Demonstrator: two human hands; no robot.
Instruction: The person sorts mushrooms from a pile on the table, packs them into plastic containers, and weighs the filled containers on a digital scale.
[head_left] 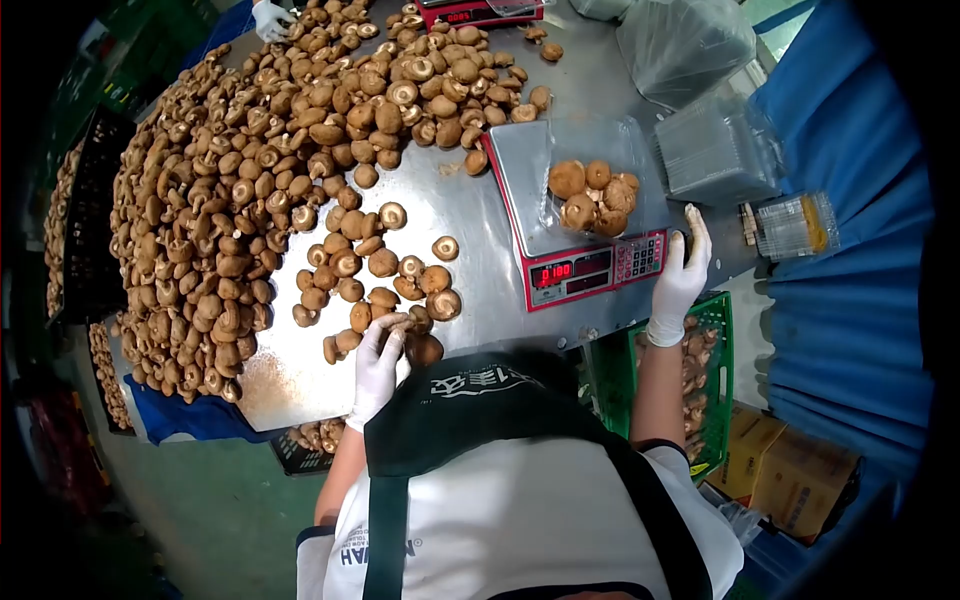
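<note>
My left hand (378,365), in a white glove, is at the table's front edge with its fingers curled against a brown shiitake mushroom (420,320); the grip is partly hidden. Around it lies a loose group of shiitake mushrooms (383,262). My right hand (686,272), also gloved, is held open beside the right end of a red digital scale (570,288), fingers stretched out and holding nothing. On the scale's plate rests a clear plastic tray (630,135) with several mushrooms (597,195) in it. The red display reads 0180.
A big mushroom heap (230,200) covers the table's left. Stacked clear trays (715,150) and a plastic bag of trays (690,45) stand right. A co-worker's gloved hand (271,20) and another scale (480,14) are at the back. A green crate (722,370) stands below.
</note>
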